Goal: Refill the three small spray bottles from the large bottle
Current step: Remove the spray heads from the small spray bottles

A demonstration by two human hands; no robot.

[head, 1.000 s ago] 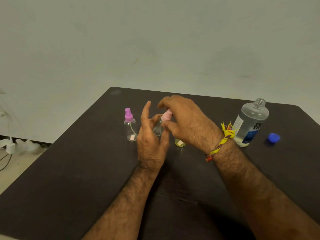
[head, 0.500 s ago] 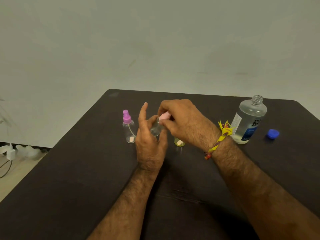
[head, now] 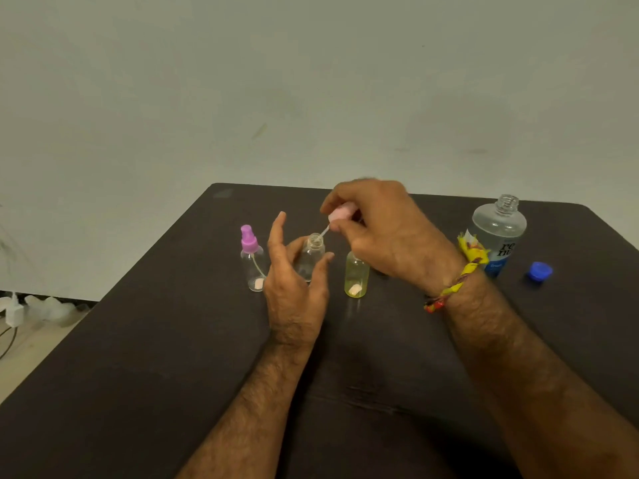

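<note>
On the dark table (head: pixel 138 340) the left hand (head: pixel 294 288) holds the middle spray bottle (head: pixel 313 257), a small clear one standing upright; the thumb and the curled fingers wrap its lower body while the forefinger points up and free. The neck of this bottle is open. Just above and to the right of it the right hand (head: pixel 377 233) pinches the pink spray cap (head: pixel 340 213) between thumb and fingertips, tilted, with its thin tube slanting down so that the tip reaches the mouth of the bottle; whether the tip is inside or just at the rim I cannot tell. A yellow thread band (head: pixel 460 281) is tied round the right wrist. To the left of the held bottle stands a second small clear bottle (head: pixel 254 267) with its purple spray cap (head: pixel 248 239) on, near the left hand but not touched. To the right stands a third small bottle, the yellow-green one (head: pixel 356 278), without a cap that I can see, partly under the right hand. Further right, behind the right wrist, stands the large bottle (head: pixel 499 233), clear, with a blue and white label and an open threaded neck, upright. Its blue cap (head: pixel 539 270) lies on the table just to the right of it, apart from it. Beyond the left edge of the table, white plugs and cables (head: pixel 14 312) lie on the floor.
</note>
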